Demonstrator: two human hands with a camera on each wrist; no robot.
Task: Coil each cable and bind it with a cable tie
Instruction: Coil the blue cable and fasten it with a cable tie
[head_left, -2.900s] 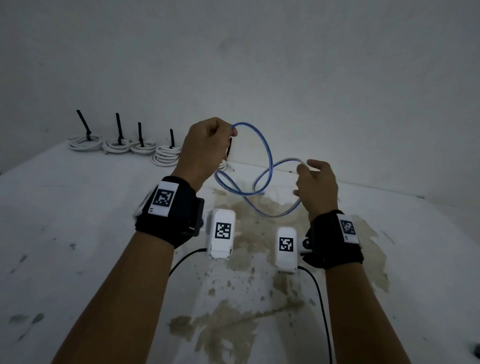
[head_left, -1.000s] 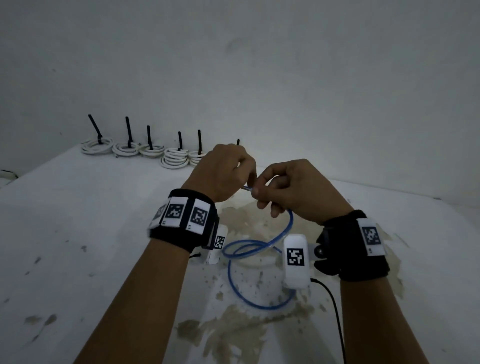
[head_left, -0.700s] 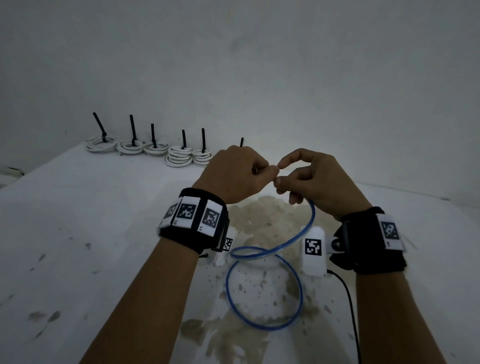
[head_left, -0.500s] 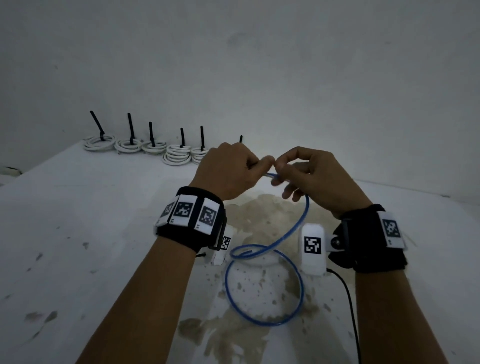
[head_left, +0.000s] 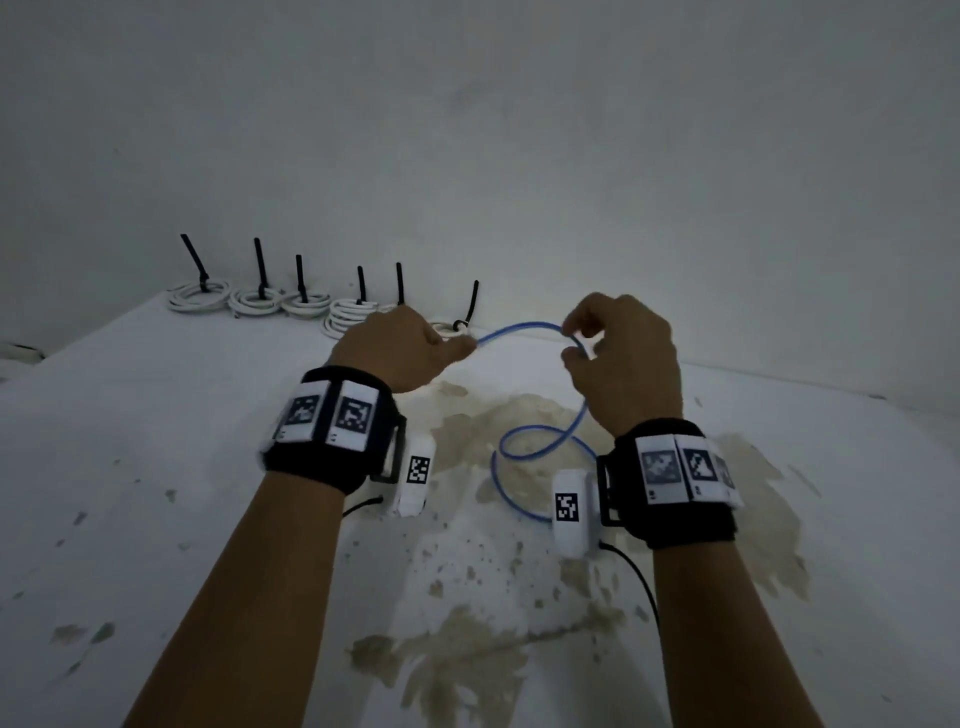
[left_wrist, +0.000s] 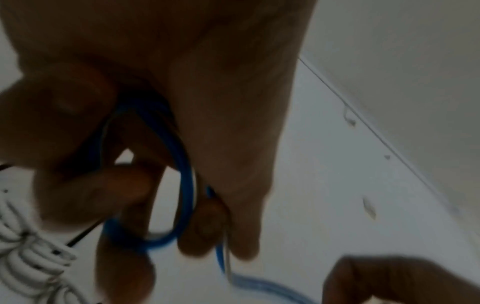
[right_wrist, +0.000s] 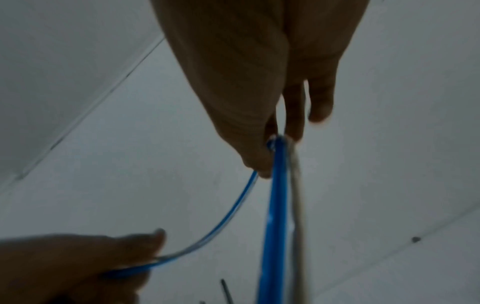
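Note:
A thin blue cable (head_left: 519, 328) arches in the air between my two hands above the white table (head_left: 156, 415). My left hand (head_left: 400, 345) grips small loops of the blue cable (left_wrist: 185, 179) inside its curled fingers. My right hand (head_left: 618, 358) pinches the cable between thumb and fingers (right_wrist: 262, 162). From there the cable (right_wrist: 275, 216) drops toward the wrist. Its slack forms a loose loop (head_left: 524, 467) above the stained tabletop, partly hidden behind the right wrist camera.
Several white cable coils (head_left: 260, 300), each bound with an upright black tie (head_left: 260, 265), line the table's far edge by the wall. One more tied coil (head_left: 457, 325) sits behind my left hand. Brown stains (head_left: 467, 665) mark the tabletop.
My hands, close together half a second ago, have moved apart, the right one to the right. A length of blue cable now spans between them, and the hanging loop has shrunk.

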